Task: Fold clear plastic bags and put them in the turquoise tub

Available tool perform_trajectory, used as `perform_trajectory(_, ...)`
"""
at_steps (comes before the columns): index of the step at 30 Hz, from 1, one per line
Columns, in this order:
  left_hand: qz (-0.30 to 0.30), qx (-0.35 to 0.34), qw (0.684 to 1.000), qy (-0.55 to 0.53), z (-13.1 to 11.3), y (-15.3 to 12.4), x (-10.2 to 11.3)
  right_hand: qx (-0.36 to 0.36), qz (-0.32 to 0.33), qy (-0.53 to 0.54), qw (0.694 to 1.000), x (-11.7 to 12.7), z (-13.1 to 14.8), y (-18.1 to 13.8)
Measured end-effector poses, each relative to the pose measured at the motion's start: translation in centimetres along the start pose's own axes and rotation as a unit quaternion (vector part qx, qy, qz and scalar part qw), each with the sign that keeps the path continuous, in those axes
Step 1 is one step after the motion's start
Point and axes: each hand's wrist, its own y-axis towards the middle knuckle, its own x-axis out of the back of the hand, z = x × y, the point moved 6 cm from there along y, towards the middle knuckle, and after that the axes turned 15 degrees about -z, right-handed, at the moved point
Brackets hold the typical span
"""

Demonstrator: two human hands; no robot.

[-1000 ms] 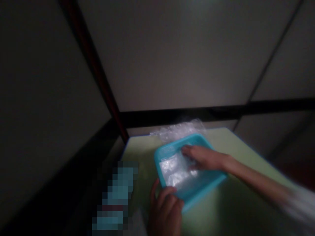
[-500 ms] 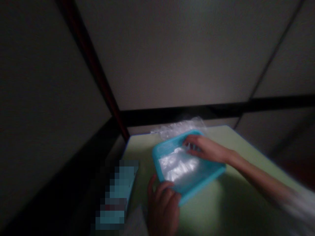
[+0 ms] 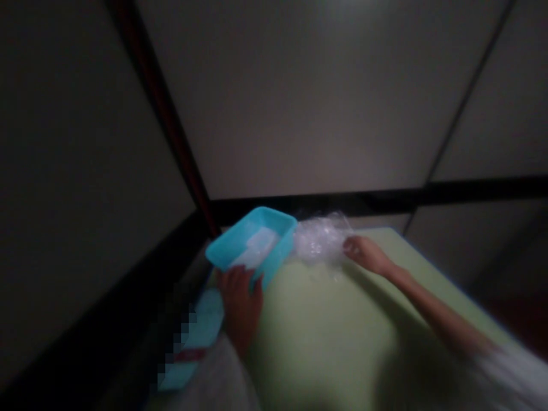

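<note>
A turquoise plastic tray (image 3: 278, 268) sits tilted at the far left of the table, with pale, shiny plastic sheets or bags (image 3: 259, 245) inside. My left hand (image 3: 240, 297) grips its near end, fingers over the rim and thumb along the outer side. Right of the tray lies a crumpled heap of clear plastic bags (image 3: 317, 240). My right hand (image 3: 363, 252) is at the right edge of this heap, its fingers curled closed on the clear plastic. Dim light and blur hide the exact fingertip contact.
The pale green table (image 3: 308, 342) has a blue edge and stands against panelled walls (image 3: 299, 114). At the left edge lies a light turquoise box-like item (image 3: 201, 331) with a red band, partly pixelated.
The tray has moved left and away from me with my left hand. My right hand has left the tray's inside and moved to the clear plastic heap, which now shows more fully.
</note>
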Motion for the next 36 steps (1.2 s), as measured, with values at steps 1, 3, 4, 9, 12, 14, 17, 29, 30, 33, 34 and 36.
perform_trajectory(1,0.0,0.004,1.0,0.007,0.4,-0.1,-0.5,-0.007,0.005,-0.008,1.0,-1.0,-0.5,-0.1)
perform_trajectory(3,0.004,0.009,1.0,0.017,0.8,-0.3,-1.5,-0.013,0.016,-0.017,1.0,-3.0,-1.0,-0.1)
perform_trajectory(4,0.007,0.01,1.0,0.021,1.0,-0.5,-1.8,-0.011,0.022,-0.017,1.0,-3.8,-1.0,0.0)
perform_trajectory(9,0.012,0.013,0.999,0.032,1.3,-0.8,-3.3,-0.007,0.04,-0.02,0.999,-6.6,0.2,0.6)
perform_trajectory(12,0.01,0.013,0.999,0.029,1.3,-0.9,-3.9,-0.019,0.036,-0.02,0.999,-7.5,0.6,0.7)
perform_trajectory(14,0.007,0.011,1.0,0.026,1.3,-1.0,-4.1,-0.034,0.026,-0.009,0.999,-7.6,0.7,0.7)
perform_trajectory(17,0.006,0.008,1.0,0.025,1.2,-0.9,-4.1,-0.065,0.001,0.035,0.997,-7.1,0.9,1.0)
perform_trajectory(29,0.103,-0.059,0.978,-0.174,-6.6,-1.9,-0.9,-0.195,-0.014,0.411,0.89,0.1,3.1,-4.8)
perform_trajectory(30,0.123,-0.055,0.974,-0.183,-7.1,-2.2,-0.7,-0.207,-0.002,0.435,0.876,-0.1,3.2,-5.8)
perform_trajectory(33,0.136,-0.041,0.966,-0.215,-8.0,-2.6,-0.1,-0.232,0.032,0.488,0.841,-1.2,3.5,-8.0)
perform_trajectory(34,0.125,-0.032,0.964,-0.233,-8.1,-2.5,0.2,-0.237,0.044,0.502,0.83,-1.6,3.6,-8.4)
perform_trajectory(36,0.096,0.008,0.955,-0.279,-7.9,-2.2,0.8,-0.256,0.079,0.548,0.792,-2.4,3.9,-9.0)
